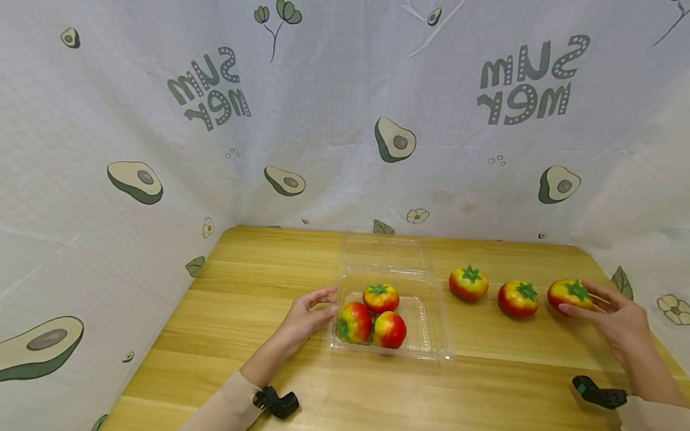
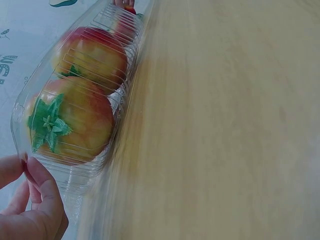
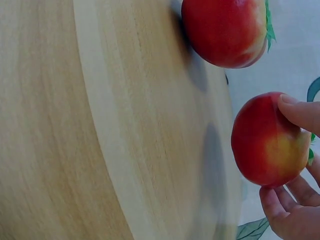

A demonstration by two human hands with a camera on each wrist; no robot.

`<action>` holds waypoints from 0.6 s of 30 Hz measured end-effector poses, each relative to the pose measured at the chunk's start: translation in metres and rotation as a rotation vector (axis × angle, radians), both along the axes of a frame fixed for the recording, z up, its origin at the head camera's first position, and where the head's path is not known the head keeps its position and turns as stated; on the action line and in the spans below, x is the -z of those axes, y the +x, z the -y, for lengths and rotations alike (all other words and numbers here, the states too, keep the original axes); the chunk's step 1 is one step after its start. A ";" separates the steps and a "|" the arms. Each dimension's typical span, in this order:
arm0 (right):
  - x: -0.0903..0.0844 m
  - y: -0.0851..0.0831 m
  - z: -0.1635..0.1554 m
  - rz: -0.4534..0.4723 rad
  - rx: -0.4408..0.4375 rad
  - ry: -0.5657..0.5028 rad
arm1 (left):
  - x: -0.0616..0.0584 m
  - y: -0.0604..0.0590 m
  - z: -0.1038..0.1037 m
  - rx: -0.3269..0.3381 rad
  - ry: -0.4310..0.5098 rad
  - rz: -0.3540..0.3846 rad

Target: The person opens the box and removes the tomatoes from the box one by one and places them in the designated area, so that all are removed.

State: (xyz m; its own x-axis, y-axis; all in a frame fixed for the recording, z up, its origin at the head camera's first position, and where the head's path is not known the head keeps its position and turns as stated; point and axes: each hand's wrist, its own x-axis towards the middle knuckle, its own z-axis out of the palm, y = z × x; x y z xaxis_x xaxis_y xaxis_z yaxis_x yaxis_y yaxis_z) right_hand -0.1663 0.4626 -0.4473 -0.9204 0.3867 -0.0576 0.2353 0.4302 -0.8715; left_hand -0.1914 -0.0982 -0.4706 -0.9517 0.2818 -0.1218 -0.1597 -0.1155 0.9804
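Observation:
A clear plastic clamshell container [image 1: 426, 342] lies open at the table's middle, its lid [image 1: 385, 251] folded back. Three red-yellow tomatoes [image 1: 380, 297] with green tops sit inside, seen close through the ribbed wall [image 2: 75, 185] as tomatoes [image 2: 70, 125]. My left hand [image 1: 330, 302] is at the container's left edge and pinches its rim, thumb and fingers [image 2: 42, 192] on the corner. To the right, three more tomatoes lie in a row on the wood. My right hand [image 1: 579, 299] grips the rightmost tomato [image 1: 568, 292], thumb and fingers round it [image 3: 267, 142]. The middle tomato [image 1: 517, 298] lies beside it.
The wooden table [image 1: 242, 287] is walled on three sides by white cloth printed with avocados [image 1: 396, 140]. The third loose tomato [image 1: 468, 282] lies just right of the container. Black wrist cameras [image 1: 277, 402] sit on both forearms near the front edge.

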 end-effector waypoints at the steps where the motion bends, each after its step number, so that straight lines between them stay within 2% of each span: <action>1: 0.001 0.000 0.000 0.006 -0.001 0.009 | 0.000 0.000 0.000 0.001 0.001 0.002; 18: 0.004 -0.006 -0.002 0.048 -0.019 0.016 | 0.001 -0.001 0.000 0.014 0.004 0.002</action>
State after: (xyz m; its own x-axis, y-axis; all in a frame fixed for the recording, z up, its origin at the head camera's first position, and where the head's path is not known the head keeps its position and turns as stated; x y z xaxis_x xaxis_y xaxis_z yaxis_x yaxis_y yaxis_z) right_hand -0.1718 0.4645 -0.4514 -0.9238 0.3706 -0.0960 0.2684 0.4484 -0.8526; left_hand -0.1922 -0.0983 -0.4713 -0.9476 0.2952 -0.1221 -0.1628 -0.1174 0.9797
